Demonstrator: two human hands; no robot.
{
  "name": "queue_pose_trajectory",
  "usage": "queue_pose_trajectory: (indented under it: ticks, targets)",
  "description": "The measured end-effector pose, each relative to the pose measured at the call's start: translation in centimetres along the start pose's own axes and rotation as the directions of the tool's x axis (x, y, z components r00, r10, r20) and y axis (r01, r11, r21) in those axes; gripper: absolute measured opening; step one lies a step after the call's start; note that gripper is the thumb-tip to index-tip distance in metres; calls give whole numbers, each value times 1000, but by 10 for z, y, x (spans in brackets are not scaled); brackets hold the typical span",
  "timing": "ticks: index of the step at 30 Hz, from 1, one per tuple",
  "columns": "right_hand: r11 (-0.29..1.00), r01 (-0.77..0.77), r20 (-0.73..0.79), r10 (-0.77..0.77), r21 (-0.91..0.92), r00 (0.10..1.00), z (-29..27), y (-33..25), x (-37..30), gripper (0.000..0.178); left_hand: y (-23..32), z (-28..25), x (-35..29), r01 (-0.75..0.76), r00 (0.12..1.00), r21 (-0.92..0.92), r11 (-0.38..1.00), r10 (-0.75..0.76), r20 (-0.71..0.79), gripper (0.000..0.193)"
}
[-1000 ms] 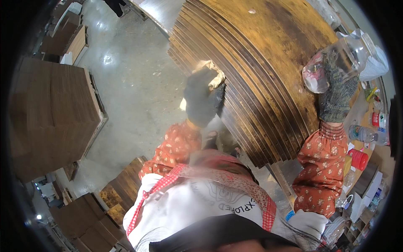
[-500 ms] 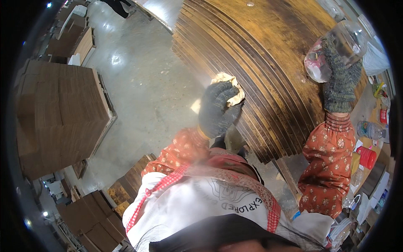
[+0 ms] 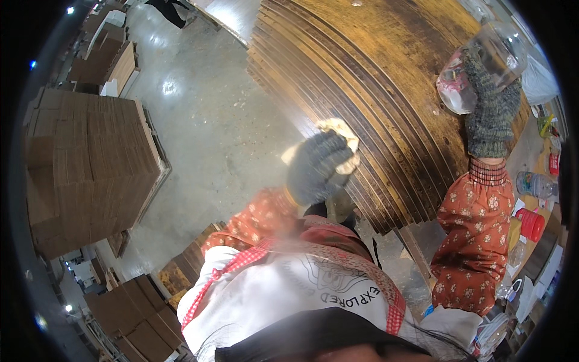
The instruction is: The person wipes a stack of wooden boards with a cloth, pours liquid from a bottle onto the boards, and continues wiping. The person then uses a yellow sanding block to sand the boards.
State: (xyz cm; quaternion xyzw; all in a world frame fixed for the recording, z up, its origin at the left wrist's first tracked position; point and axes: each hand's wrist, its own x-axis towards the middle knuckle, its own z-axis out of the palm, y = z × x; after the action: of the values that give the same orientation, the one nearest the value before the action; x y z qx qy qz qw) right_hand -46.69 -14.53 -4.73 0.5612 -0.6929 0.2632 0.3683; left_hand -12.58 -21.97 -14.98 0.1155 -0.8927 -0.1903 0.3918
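Note:
My left hand [image 3: 315, 171], in a dark grey knit glove, grips a crumpled cream cloth [image 3: 342, 134]. The cloth lies against the edges of a stack of brown wooden boards [image 3: 395, 66] with stained, worn faces. Motion blurs the glove and sleeve a little. Over the right side of the top board, my gloved right hand [image 3: 491, 111] is wrapped round a clear plastic container [image 3: 509, 51]. Something pinkish and white shows at the container's near end; I cannot make out whether it is inside or a label.
A tall stack of flat brown cardboard [image 3: 96, 163] stands on a pallet at left, across the grey concrete floor [image 3: 199, 120]. At right a cluttered bench holds a clear bottle [image 3: 535, 185] and a red plastic container [image 3: 531, 224]. Another person's legs [image 3: 167, 12] show at the top left.
My left hand and the cloth have shifted slightly right and toward me along the board edges. My right hand stays in nearly the same place on the plastic container.

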Motion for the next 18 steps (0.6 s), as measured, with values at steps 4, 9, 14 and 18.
queue_pose_trajectory:
  ticks: [4, 9, 14, 18]
  targets:
    - [1000, 0, -3, 0, -3, 1000, 0, 1, 0, 45, -78, -33, 27, 218, 972, -138, 966, -228, -55, 29]
    - [1000, -1, -2, 1, 1, 1000, 3, 0, 1, 45, -75, -28, 36, 229, 944, -262, 938, -279, -175, 27]
    - [1000, -8, -11, 8, 10, 1000, 3, 0, 2, 44, 5, 2, -3, -67, 997, 74, 995, 63, 49, 20]
    - [1000, -5, -15, 6, 10, 1000, 3, -1, 1, 44, -41, -10, 2, -149, 988, 31, 988, 148, 51, 38]
